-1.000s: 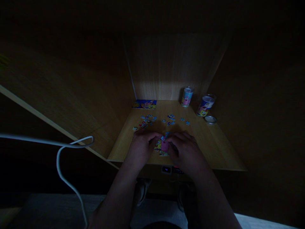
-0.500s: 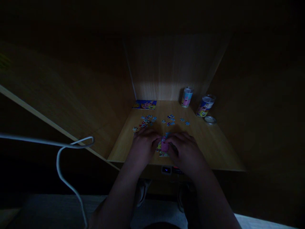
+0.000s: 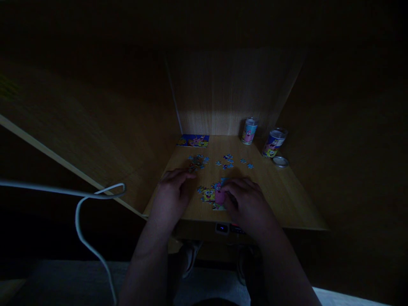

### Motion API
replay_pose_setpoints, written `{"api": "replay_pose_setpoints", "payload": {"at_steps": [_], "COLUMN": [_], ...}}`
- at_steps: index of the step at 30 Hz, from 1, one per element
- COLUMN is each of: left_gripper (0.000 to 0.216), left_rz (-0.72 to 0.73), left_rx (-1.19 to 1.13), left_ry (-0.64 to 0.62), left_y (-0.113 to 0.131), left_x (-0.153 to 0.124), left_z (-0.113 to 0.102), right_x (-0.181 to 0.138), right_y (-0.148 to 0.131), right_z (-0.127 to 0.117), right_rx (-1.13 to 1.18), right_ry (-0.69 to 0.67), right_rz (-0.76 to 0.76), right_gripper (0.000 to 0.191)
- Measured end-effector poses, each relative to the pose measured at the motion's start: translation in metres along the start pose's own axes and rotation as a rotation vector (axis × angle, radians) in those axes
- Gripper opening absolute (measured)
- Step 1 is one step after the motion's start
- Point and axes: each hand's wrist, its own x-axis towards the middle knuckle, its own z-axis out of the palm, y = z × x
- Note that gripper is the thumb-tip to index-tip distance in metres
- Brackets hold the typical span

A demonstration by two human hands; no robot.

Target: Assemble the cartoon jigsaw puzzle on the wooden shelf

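Note:
My left hand point(image 3: 172, 190) lies flat-fingered over the wooden desk point(image 3: 274, 199), its fingertips just short of a cluster of loose jigsaw pieces point(image 3: 197, 161). Nothing shows in it. My right hand point(image 3: 247, 205) rests on a joined section of a cartoon jigsaw puzzle point(image 3: 208, 195), against a pink starfish-character area point(image 3: 219, 195). That hand hides part of the section, so I cannot tell whether it holds a piece. More loose blue pieces point(image 3: 228, 161) lie farther back.
A puzzle picture card point(image 3: 193, 140) lies against the back wall. Two printed cylindrical tubes point(image 3: 249, 131) point(image 3: 273, 143) stand at the back right, with a round metal lid point(image 3: 280, 161) beside them. Wooden walls enclose the desk. A white cable point(image 3: 79, 216) hangs at the left.
My left hand has moved left and back, off the joined puzzle section and toward the loose pieces, uncovering more of the section. My right hand has stayed about where it was.

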Motion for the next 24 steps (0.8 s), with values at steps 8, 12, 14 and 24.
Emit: {"api": "replay_pose_setpoints", "payload": {"at_steps": [8, 12, 14, 24], "left_gripper": [0.028, 0.025, 0.026, 0.015], "left_rz": [0.143, 0.177, 0.186, 0.164], "left_rx": [-0.052, -0.068, -0.093, -0.115], "left_ry": [-0.132, -0.162, -0.183, -0.242], "left_y": [-0.0049, -0.0016, -0.0017, -0.0065], "left_x": [-0.0032, -0.0015, -0.0015, -0.0029], "left_z": [-0.0014, 0.0004, -0.0005, -0.0002], "right_x": [-0.0011, -0.0006, -0.0003, 0.0000], "right_y": [0.0017, 0.0027, 0.0035, 0.0028], "right_z": [0.0022, 0.0025, 0.0028, 0.0015], "right_rx": [-0.004, -0.021, -0.031, -0.014], "right_ry": [0.023, 0.008, 0.013, 0.011], "right_rz": [0.004, -0.007, -0.010, 0.000], "right_gripper": [0.014, 0.013, 0.013, 0.014]}}
